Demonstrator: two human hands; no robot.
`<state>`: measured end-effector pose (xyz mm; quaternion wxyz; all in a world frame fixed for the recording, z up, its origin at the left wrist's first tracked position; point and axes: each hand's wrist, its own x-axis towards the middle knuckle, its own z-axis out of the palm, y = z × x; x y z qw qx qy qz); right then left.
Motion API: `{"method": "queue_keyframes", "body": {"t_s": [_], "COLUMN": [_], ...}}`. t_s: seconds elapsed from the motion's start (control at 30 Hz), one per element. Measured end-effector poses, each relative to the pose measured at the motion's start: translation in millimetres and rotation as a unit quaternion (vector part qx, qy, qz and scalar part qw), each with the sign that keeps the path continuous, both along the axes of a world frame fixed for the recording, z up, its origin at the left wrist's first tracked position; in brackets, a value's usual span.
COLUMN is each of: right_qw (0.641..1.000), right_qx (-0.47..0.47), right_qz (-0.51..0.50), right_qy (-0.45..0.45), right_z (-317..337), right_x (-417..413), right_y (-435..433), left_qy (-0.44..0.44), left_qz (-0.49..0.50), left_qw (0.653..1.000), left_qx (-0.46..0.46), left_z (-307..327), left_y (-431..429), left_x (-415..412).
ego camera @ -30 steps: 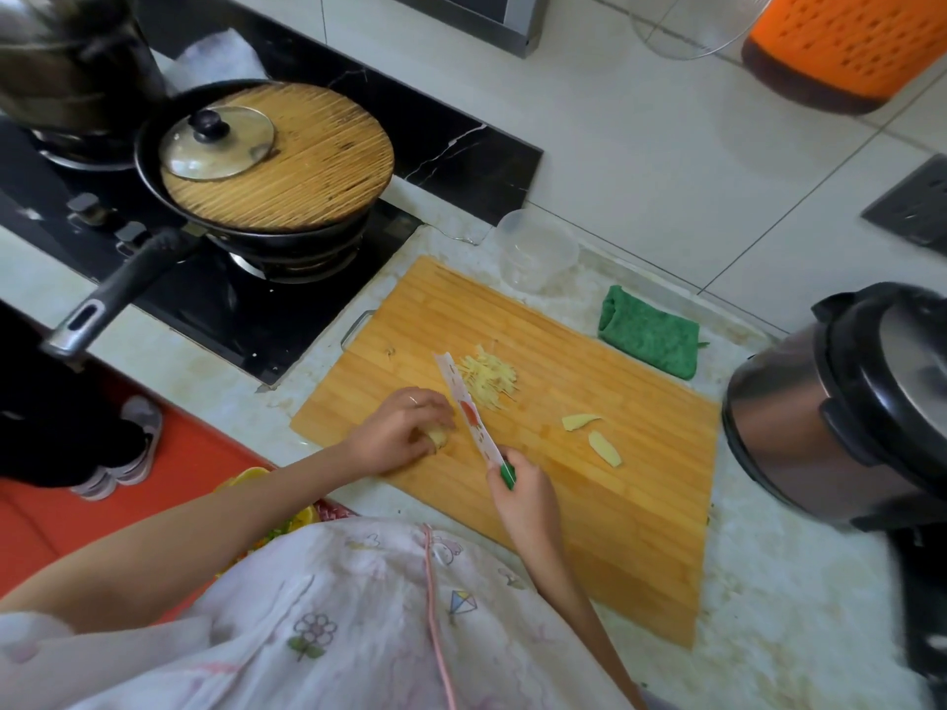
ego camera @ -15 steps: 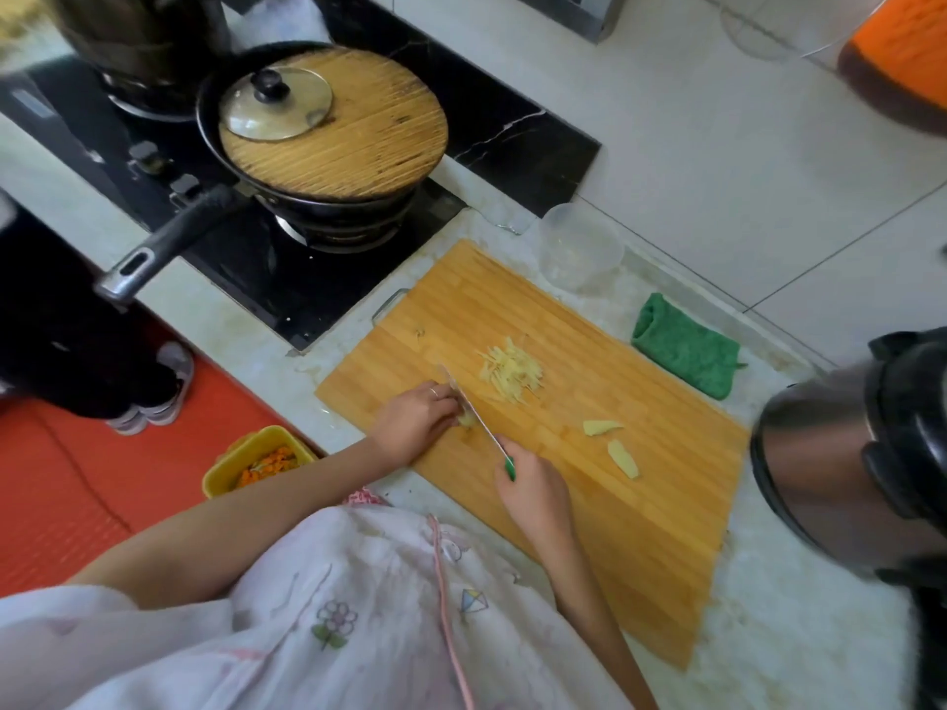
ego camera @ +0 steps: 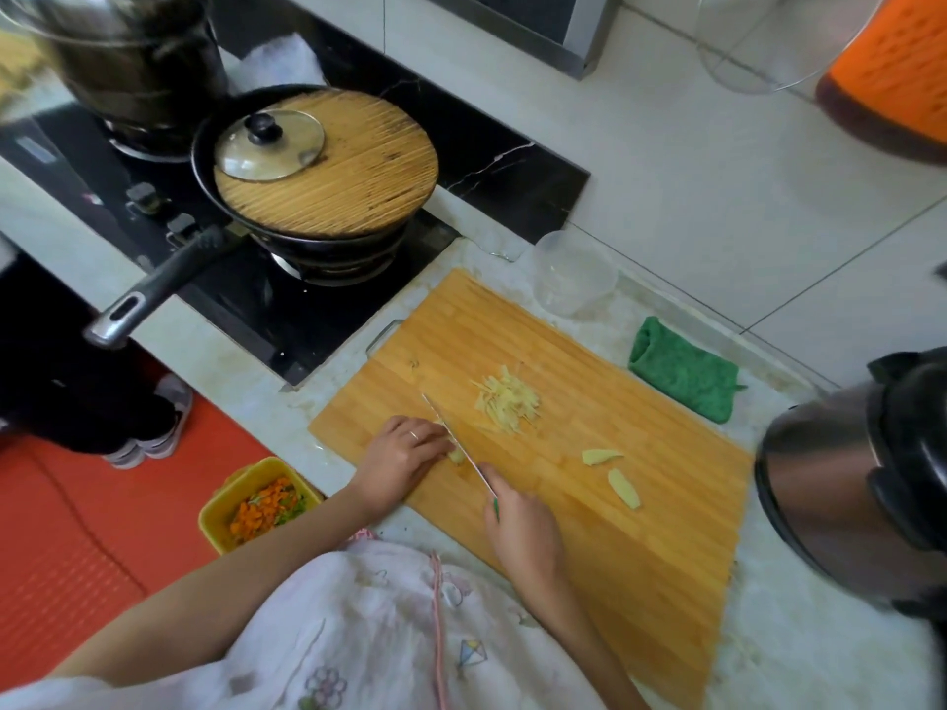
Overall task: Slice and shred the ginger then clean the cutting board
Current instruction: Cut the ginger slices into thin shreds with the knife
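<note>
Knife (ego camera: pixel 453 434) turned edge-down, right hand (ego camera: pixel 522 530) gripping it, left hand (ego camera: pixel 405 453) holding ginger (ego camera: pixel 456 456), carrot (ego camera: pixel 261 509) in yellow tub (ego camera: pixel 215 538)

The right hand (ego camera: pixel 522 530) holds knife (ego camera: pixel 453 433) beside left hand (ego camera: pixel 405 453), apparently pinning ginger (ego camera: pixel 456 457) on board (ego camera: pixel 615 530).

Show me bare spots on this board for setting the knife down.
Free: the near right of the cutting board, below the two ginger slices, beside the right hand; also the far strip between the shredded ginger and the clear container. Crowded: the left edge, where the left hand holds a ginger piece against the knife.
</note>
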<state>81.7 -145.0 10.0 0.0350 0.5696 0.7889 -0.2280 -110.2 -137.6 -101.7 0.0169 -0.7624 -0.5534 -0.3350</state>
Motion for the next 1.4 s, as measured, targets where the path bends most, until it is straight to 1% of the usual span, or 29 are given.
{"method": "queue_keyframes", "body": {"t_s": [0.23,0.37,0.5,0.67,0.87,1.03,1.4], "right_qw": [0.999,0.998,0.998,0.999,0.998,0.997,1.000], "right_qx": [0.006,0.010,0.006,0.005,0.001,0.002,-0.012], "right_qz": [0.022,0.038,0.034,0.017,0.030,0.035,0.010], "right_qy": [-0.029,-0.051,-0.043,-0.031,-0.055,-0.065,-0.021], "right_z": [-6,-3,-1,3,1,-2,1], "right_x": [-5,-10,-15,-16,-18,-20,-19], "right_y": [-6,-10,-12,-12,-13,-14,-11], "left_qy": [0.005,0.009,-0.012,-0.010,-0.022,-0.007,-0.024], "left_qz": [0.025,0.015,0.005,0.016,0.010,0.027,0.028], "left_qw": [1.000,1.000,1.000,0.999,1.000,1.000,0.999], "left_qx": [0.017,0.019,0.002,-0.028,-0.016,-0.005,-0.018], "left_z": [-3,-6,-6,-7,0,-1,1], "left_y": [1,2,2,2,2,4,5], "left_x": [-1,-1,-1,-2,-1,-1,0]}}
